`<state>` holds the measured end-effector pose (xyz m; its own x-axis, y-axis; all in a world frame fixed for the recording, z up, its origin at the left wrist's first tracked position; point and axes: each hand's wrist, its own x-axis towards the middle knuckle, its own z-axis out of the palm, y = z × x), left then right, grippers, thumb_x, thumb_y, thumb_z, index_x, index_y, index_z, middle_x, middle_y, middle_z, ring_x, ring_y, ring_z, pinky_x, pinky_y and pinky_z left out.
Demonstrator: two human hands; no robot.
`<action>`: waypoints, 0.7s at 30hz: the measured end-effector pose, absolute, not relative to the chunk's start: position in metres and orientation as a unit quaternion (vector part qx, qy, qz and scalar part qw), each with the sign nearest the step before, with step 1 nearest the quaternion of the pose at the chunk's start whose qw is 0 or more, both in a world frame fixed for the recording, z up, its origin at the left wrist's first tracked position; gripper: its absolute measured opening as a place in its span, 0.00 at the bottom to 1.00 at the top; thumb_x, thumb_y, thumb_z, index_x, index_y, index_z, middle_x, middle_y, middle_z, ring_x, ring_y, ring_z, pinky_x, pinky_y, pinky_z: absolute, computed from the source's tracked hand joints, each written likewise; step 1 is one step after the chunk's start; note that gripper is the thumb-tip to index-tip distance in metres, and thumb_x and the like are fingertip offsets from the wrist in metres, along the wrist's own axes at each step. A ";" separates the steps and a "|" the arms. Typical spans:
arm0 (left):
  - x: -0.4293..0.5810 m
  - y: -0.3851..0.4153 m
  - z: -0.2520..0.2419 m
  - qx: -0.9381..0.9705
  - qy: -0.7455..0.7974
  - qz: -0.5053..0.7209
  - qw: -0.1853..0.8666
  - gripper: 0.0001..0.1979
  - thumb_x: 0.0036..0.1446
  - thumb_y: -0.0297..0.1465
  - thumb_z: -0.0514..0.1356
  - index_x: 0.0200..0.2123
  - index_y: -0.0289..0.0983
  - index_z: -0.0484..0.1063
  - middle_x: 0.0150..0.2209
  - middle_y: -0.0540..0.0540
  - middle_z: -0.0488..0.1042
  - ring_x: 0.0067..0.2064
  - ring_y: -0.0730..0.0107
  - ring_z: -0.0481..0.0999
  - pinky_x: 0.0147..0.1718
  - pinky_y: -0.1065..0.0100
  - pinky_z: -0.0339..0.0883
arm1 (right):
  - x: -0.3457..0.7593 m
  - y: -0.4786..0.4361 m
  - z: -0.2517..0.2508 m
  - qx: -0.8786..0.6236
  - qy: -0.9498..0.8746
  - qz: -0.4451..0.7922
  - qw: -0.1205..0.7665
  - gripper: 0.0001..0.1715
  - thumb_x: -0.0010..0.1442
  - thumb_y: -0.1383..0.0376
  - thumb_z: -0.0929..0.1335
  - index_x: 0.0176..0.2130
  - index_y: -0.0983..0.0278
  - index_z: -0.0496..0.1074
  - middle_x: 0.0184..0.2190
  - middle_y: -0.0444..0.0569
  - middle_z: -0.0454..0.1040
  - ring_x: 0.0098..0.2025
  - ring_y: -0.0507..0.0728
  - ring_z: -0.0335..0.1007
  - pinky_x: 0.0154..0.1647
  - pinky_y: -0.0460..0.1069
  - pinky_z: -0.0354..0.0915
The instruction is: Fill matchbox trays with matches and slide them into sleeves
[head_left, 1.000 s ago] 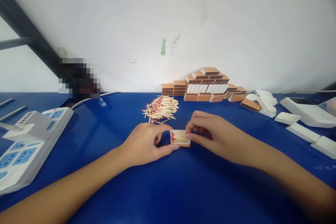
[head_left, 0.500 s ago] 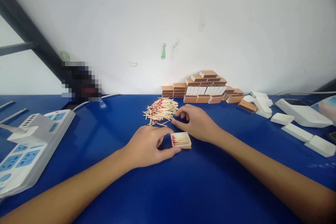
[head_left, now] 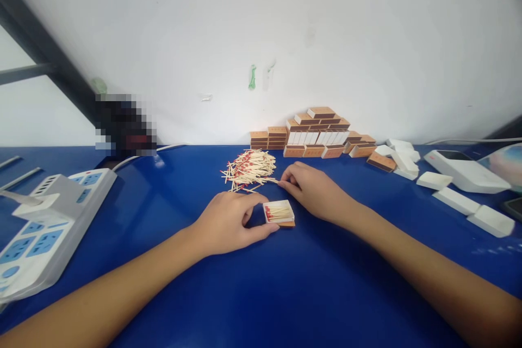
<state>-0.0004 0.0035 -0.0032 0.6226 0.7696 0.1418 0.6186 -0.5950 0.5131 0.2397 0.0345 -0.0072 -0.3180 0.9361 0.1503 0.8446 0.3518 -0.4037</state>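
My left hand (head_left: pixel 228 224) holds a white matchbox tray (head_left: pixel 290 210) by its left end, thumb at the near side and fingers at the far side. Red-tipped matches (head_left: pixel 277 213) lie in the tray, heads to the left. Under it a brown matchbox cover (head_left: pixel 289 224) shows along the near edge. My right hand (head_left: pixel 316 189) is closed in a pinch on a matchstick (head_left: pixel 273 180) at the right edge of a loose pile of matches (head_left: pixel 250 168). The far end of that matchstick merges with the pile.
Brown matchboxes (head_left: pixel 318 122) are stacked against the wall behind the pile. White empty trays (head_left: pixel 454 201) and a white device (head_left: pixel 465 171) lie to the right. A large power strip (head_left: pixel 49 239) with a plugged-in adapter stands at the left on the blue table (head_left: pixel 261 293).
My right hand has drawn slightly right from the pile, its fingers now pinched on a matchstick. My left hand keeps hold of the tray. The view has shifted a little.
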 end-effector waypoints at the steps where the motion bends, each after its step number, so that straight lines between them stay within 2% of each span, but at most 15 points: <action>1: 0.000 0.003 -0.003 0.876 0.396 0.176 0.213 0.20 0.61 0.47 0.65 0.51 0.43 0.78 0.21 0.57 0.67 0.23 0.74 0.68 0.26 0.70 0.54 | 0.245 0.033 -0.007 -0.550 -0.806 0.128 0.179 0.08 0.70 0.64 0.66 0.37 0.62 0.71 0.37 0.50 0.73 0.35 0.56 0.69 0.36 0.50 0.61; 8: 0.000 0.004 -0.003 0.878 0.389 0.179 0.215 0.19 0.61 0.45 0.66 0.51 0.44 0.78 0.21 0.57 0.67 0.23 0.74 0.68 0.26 0.71 0.55 | 0.250 0.033 -0.012 -0.529 -0.808 0.143 0.219 0.09 0.67 0.58 0.69 0.40 0.61 0.73 0.38 0.49 0.73 0.36 0.56 0.70 0.36 0.51 0.63; 11: 0.000 0.005 -0.003 0.878 0.389 0.174 0.218 0.19 0.61 0.45 0.66 0.52 0.44 0.78 0.21 0.57 0.67 0.24 0.74 0.68 0.26 0.71 0.55 | 0.246 0.033 -0.011 -0.528 -0.810 0.156 0.202 0.09 0.69 0.60 0.68 0.37 0.61 0.73 0.37 0.48 0.73 0.35 0.55 0.69 0.36 0.51 0.63; 16: 0.000 0.005 -0.003 0.876 0.386 0.177 0.227 0.20 0.61 0.45 0.66 0.53 0.44 0.77 0.21 0.57 0.66 0.23 0.75 0.67 0.26 0.71 0.55 | 0.255 0.028 -0.004 -0.537 -0.812 0.159 0.166 0.08 0.71 0.63 0.65 0.39 0.62 0.71 0.40 0.50 0.73 0.36 0.57 0.70 0.37 0.52 0.64; 21: -0.001 0.006 -0.003 0.879 0.377 0.177 0.232 0.21 0.63 0.47 0.65 0.55 0.45 0.77 0.20 0.58 0.64 0.22 0.76 0.66 0.26 0.71 0.54 | 0.260 0.027 0.000 -0.523 -0.820 0.170 0.160 0.08 0.70 0.61 0.66 0.39 0.61 0.71 0.40 0.50 0.73 0.37 0.57 0.71 0.36 0.52 0.63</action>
<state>-0.0013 0.0056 -0.0030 0.6528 0.7453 0.1356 0.5812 -0.6075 0.5414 0.2604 0.0270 0.0002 -0.4027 0.9114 0.0851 0.8029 0.3963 -0.4452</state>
